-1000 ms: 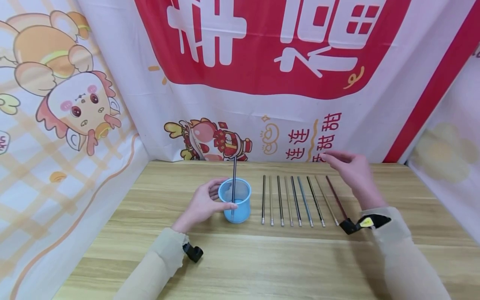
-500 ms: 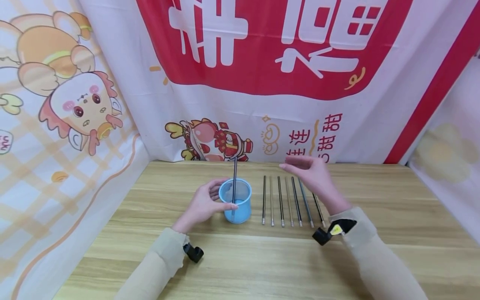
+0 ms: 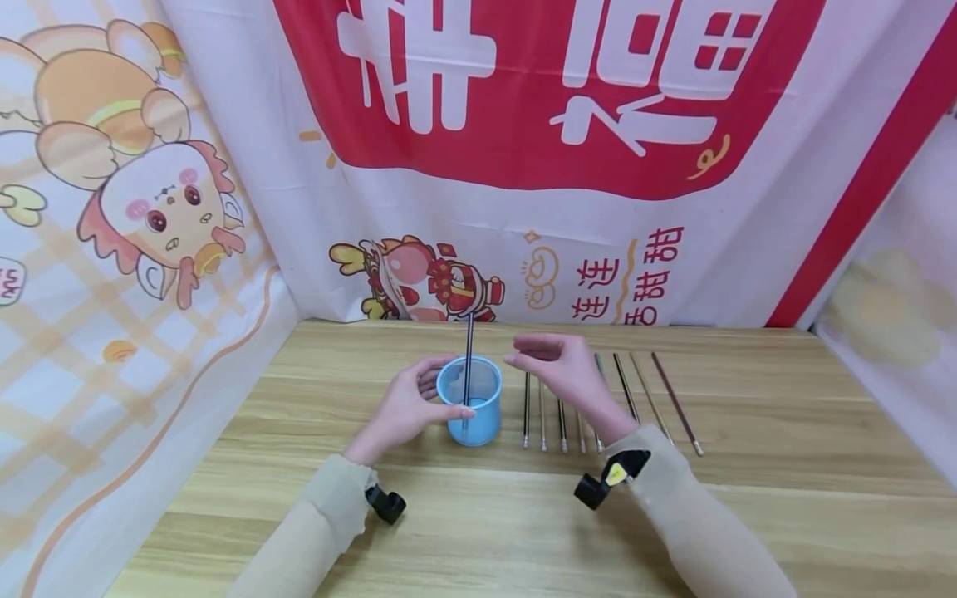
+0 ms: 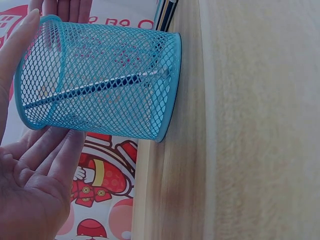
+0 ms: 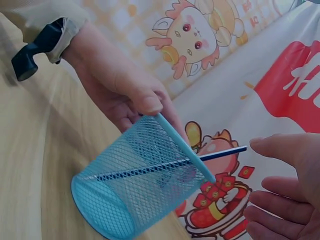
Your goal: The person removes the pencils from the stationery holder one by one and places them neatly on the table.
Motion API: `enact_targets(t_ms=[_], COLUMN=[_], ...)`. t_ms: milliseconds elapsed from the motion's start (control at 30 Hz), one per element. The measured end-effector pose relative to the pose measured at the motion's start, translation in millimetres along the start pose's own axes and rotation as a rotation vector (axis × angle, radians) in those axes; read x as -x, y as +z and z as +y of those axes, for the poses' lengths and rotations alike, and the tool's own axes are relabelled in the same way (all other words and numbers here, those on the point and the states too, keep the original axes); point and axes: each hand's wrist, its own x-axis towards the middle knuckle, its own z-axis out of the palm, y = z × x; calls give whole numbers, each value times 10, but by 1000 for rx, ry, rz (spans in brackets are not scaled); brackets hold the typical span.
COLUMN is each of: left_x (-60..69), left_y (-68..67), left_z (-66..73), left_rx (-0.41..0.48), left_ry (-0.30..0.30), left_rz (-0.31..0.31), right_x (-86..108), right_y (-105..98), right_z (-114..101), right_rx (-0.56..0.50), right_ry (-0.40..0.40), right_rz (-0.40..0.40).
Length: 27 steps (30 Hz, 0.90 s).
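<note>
A light blue mesh pen cup (image 3: 482, 425) stands upright on the table, a single dark pencil (image 3: 468, 342) leaning inside it with its eraser end down. My left hand (image 3: 399, 409) holds the cup from the left, thumb over the near rim and the other fingers behind. In the right wrist view the left thumb lies on the rim (image 5: 182, 145). My right hand (image 3: 570, 375) hovers just right of the cup, above the far ends of some pencils, thumb and fingers apart and nothing between them. It hides parts of those pencils.
To the right of the cup lies a row of several pencils, from a black pencil (image 3: 527, 415) to a dark red pencil (image 3: 676, 403), eraser ends toward me. Printed cloth (image 3: 419, 199) hangs behind the wooden table (image 3: 478, 531) and along both sides.
My right hand has moved left across the pencil row, from the dark red pencil to near the cup, uncovering the right-hand pencils. The left hand and the cup have stayed put.
</note>
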Motion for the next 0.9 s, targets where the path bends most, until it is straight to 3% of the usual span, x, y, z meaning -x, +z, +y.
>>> enact_targets(t_ms=[533, 900], left_x=[3, 5], left_y=[-1, -2], left_z=[2, 16], left_rx=[5, -10], left_ry=[-6, -12], left_rz=[-7, -11], right_x=[-260, -370], right_y=[407, 601], right_z=[-38, 42], right_rx=[-12, -27], right_ry=[-2, -22], right_rz=[-37, 20])
